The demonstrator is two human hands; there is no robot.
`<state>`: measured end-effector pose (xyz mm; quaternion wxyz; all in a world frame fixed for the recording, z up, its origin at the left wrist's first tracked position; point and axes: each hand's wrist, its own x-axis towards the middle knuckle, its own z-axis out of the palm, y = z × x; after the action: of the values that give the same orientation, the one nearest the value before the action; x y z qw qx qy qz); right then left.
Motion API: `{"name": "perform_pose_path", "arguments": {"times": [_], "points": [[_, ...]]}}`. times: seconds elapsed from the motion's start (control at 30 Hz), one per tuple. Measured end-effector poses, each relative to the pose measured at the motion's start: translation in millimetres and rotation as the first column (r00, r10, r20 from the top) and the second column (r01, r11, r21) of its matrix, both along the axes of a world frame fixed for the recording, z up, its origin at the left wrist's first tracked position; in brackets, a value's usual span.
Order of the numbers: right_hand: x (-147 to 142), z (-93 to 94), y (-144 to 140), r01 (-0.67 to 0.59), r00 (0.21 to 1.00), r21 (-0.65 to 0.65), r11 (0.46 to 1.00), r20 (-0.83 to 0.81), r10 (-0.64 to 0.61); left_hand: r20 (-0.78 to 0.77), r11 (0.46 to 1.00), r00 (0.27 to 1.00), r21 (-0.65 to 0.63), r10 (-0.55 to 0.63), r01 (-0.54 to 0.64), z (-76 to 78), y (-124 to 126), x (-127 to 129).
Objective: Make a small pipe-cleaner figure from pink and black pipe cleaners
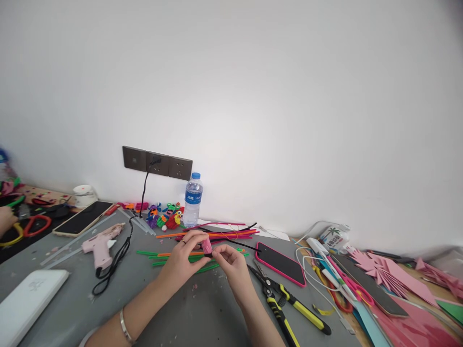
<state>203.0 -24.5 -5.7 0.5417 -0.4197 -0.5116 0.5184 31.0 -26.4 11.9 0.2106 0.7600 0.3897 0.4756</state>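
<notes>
Above the grey mat, my left hand (185, 253) pinches a small pink bundle of pipe cleaners (206, 245) between thumb and fingers. A dark band shows at the bundle's lower end. My right hand (231, 264) is closed at that lower end, thumb and index finger pressed together on the dark strip. Fingertips hide part of the piece. Behind both hands lie loose pipe cleaners: green ones (159, 263) nearer, pink and orange ones (235, 235) farther back. To the right of my right hand are yellow-and-black pliers (277, 294).
Left of me are a pink glue gun (100, 248) with a black cord, a white power bank (32, 299) and a phone (85, 218). A water bottle (193, 202) stands by the wall near small pipe-cleaner figures (173, 218). A pink-cased phone (281, 264) lies right; another person's hand (6, 219) shows far left.
</notes>
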Motion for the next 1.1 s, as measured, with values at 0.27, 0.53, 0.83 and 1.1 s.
{"name": "perform_pose_path", "arguments": {"times": [0.27, 0.53, 0.83, 1.1], "points": [[0, 10.4, -4, -0.025, 1.0, -0.027, 0.999, -0.015, 0.025, 0.024, 0.999, 1.0, 0.048, -0.013, 0.012, 5.4, -1, -1], [-4, 17.0, -8, -0.049, 0.992, -0.05, 0.998, -0.121, 0.043, 0.035, 0.999, 0.999, 0.044, -0.006, 0.004, 4.5, -1, 0], [-4, 20.2, -10, -0.085, 0.987, -0.063, 0.994, -0.139, 0.076, 0.185, 0.995, 0.982, -0.087, -0.027, 0.043, 7.7, -2, 4], [-5, 20.8, -11, -0.111, 0.977, -0.005, 0.994, -0.183, 0.108, 0.484, 0.911, 0.875, -0.364, 0.004, 0.196, -0.4, 5, 6]]}}
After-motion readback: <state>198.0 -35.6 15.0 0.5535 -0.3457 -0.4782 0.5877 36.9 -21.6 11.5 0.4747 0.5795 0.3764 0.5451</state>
